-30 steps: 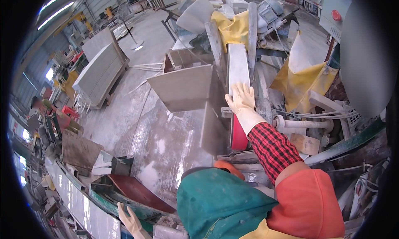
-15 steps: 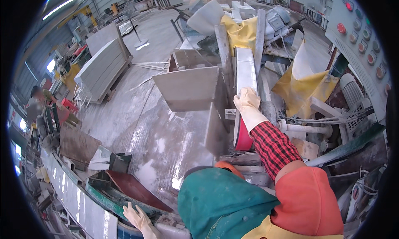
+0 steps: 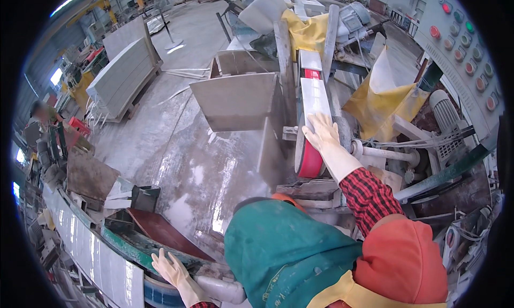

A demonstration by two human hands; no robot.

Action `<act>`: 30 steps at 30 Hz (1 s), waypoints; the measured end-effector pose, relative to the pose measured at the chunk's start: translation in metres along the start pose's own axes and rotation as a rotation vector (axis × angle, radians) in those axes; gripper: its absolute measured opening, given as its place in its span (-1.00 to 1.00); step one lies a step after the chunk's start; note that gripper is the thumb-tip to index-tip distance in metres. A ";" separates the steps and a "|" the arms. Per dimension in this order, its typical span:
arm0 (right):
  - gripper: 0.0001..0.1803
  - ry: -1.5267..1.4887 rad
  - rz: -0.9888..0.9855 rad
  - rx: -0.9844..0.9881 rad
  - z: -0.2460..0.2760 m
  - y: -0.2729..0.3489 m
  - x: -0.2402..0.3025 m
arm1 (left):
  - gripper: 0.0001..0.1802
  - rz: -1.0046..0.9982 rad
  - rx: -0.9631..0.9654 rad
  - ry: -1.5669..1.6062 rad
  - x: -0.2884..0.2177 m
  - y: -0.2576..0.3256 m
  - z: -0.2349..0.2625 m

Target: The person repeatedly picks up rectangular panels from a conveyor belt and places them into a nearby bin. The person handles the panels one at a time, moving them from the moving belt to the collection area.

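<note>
My right hand, in a cream rubber glove, lies flat with fingers outstretched on the near end of a pale slab strip. That strip rests on a narrow red conveyor belt. Ahead of it another pale strip lies on the belt, with a short stretch of red between them. At lower left my gloved left hand is open, fingers spread, holding nothing. It is beside the green edge of a second conveyor, where a row of glossy pale strips lies by a blue belt.
A button panel stands at upper right. Yellow sheeting hangs over the belt's far end. Grey boards stand left of it. A slab stack sits farther off, and another person is at far left.
My right hand has gone from curled to flat on the strip. A red gap now shows between the strips ahead of it. My left hand stays open, and the whole view has shifted slightly.
</note>
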State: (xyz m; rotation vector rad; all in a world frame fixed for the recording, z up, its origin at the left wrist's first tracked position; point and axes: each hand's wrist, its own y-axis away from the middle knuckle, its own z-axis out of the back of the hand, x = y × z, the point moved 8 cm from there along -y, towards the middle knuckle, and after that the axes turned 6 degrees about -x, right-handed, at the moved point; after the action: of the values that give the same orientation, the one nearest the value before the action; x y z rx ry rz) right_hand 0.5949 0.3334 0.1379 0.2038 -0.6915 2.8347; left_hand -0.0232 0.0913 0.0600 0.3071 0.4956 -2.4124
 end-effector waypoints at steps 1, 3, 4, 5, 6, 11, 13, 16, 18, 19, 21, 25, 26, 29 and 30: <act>-0.47 -0.019 0.014 0.009 -0.004 -0.006 -0.002 | -0.60 0.022 0.018 -0.003 -0.004 0.000 0.003; -0.45 -0.020 0.033 0.017 -0.009 -0.016 -0.007 | -0.61 0.013 0.016 -0.016 0.001 -0.001 -0.001; -0.41 -0.067 0.015 0.097 -0.014 -0.020 -0.008 | -0.61 0.014 0.011 -0.023 0.007 -0.001 -0.002; -0.36 -0.114 -0.002 0.178 -0.016 -0.023 -0.010 | -0.61 0.008 0.000 -0.029 0.011 -0.001 -0.003; -0.32 -0.161 -0.020 0.259 -0.021 -0.027 -0.013 | -0.61 0.002 -0.010 -0.035 0.015 0.000 -0.005; -0.42 -0.072 0.166 0.031 -0.026 -0.043 -0.019 | -0.61 -0.007 0.007 -0.041 0.013 -0.002 -0.010; -0.43 -0.073 0.182 0.022 -0.029 -0.049 -0.015 | -0.60 0.005 0.020 -0.025 0.013 0.000 -0.008; -0.44 -0.079 0.185 0.038 -0.031 -0.058 -0.015 | -0.60 0.013 0.013 -0.039 0.020 0.000 -0.012; -0.48 -0.067 0.178 0.038 -0.034 -0.065 -0.016 | -0.61 0.019 0.009 -0.040 0.020 0.001 -0.012; -0.49 -0.053 0.171 0.034 -0.035 -0.068 -0.017 | -0.61 0.015 0.012 -0.051 0.018 0.001 -0.012; -0.50 -0.032 0.150 0.037 -0.039 -0.074 -0.019 | -0.61 0.006 0.016 -0.063 0.015 0.000 -0.011; -0.51 -0.001 0.110 0.061 -0.046 -0.087 -0.020 | -0.60 -0.006 0.029 -0.082 0.017 -0.001 -0.013; -0.51 0.006 0.103 0.065 -0.048 -0.090 -0.020 | -0.60 -0.008 0.033 -0.090 0.017 -0.002 -0.014; -0.50 0.029 0.083 0.096 -0.055 -0.098 -0.022 | -0.62 0.001 0.052 -0.068 0.015 -0.001 -0.013; -0.51 0.030 0.077 0.100 -0.058 -0.099 -0.022 | -0.62 0.002 0.052 -0.074 0.015 0.000 -0.012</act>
State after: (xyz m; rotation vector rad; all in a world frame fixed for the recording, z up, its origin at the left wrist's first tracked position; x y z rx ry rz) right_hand 0.6356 0.4426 0.1266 0.1536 -0.5629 2.9420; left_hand -0.0335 0.0885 0.0445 0.2402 0.3995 -2.4282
